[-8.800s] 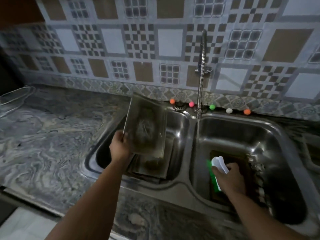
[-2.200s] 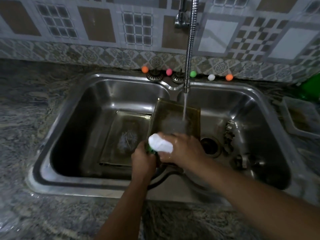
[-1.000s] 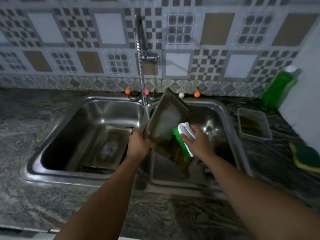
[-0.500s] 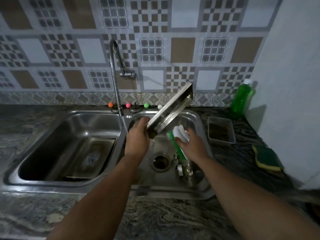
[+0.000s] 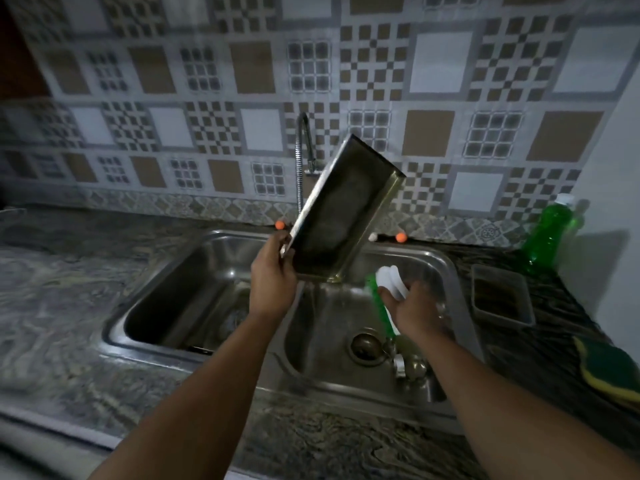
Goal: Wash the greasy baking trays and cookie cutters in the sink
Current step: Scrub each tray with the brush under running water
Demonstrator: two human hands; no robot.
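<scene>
My left hand (image 5: 273, 275) grips the near corner of a metal baking tray (image 5: 341, 213), raised and tilted above the divider of the double sink (image 5: 194, 349), its dark inside facing me. My right hand (image 5: 414, 311) holds a scrub brush (image 5: 382, 296) with a white handle and green bristles, low over the right basin and just right of the tray's lower end. Small metal pieces, possibly cookie cutters (image 5: 407, 363), lie by the drain (image 5: 365, 344) of the right basin. The left basin's contents are mostly hidden by my arm.
A flexible faucet (image 5: 300, 164) rises behind the tray. Another tray (image 5: 500, 294) rests on the counter right of the sink, with a green soap bottle (image 5: 549, 235) behind it and a yellow-green sponge (image 5: 609, 370) nearer me. A wall stands at the right.
The tray has been lifted higher and turned so its inside faces me. The brush has come away from the tray and dropped toward the right basin.
</scene>
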